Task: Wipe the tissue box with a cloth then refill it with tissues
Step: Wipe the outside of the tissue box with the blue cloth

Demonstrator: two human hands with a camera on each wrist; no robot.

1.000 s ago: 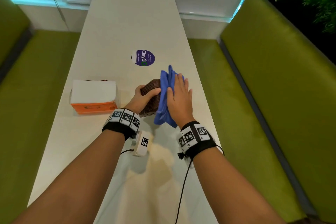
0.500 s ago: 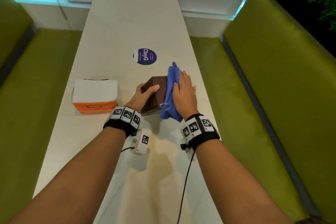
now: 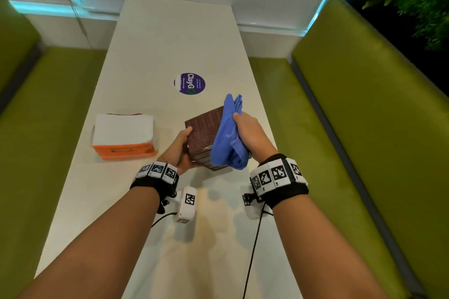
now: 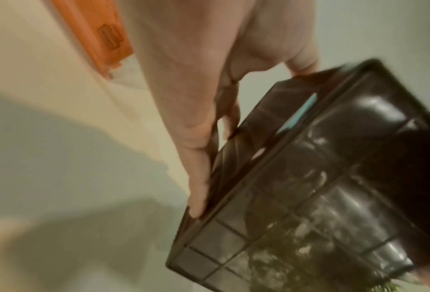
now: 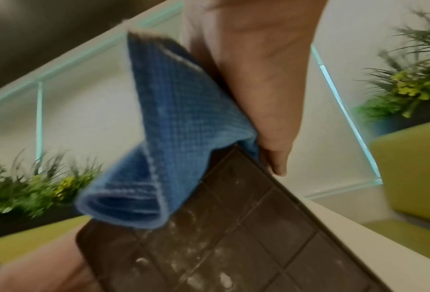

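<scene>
Wiping step, tissue box point(image 3: 205, 136) tilted up off table point(image 3: 155, 39).
Left hand point(image 3: 178, 150) clamped on box; right hand point(image 3: 250, 137) bunching cloth point(image 3: 227, 133) against right side. Underside seemingly dusty; next, wipe there, then refill from tissues point(image 3: 124, 128).

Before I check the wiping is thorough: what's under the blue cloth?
The blue cloth drapes over the brown wicker tissue box, pressed there by the right hand; the left hand grips the box's other side. The covered face is hidden.
</scene>
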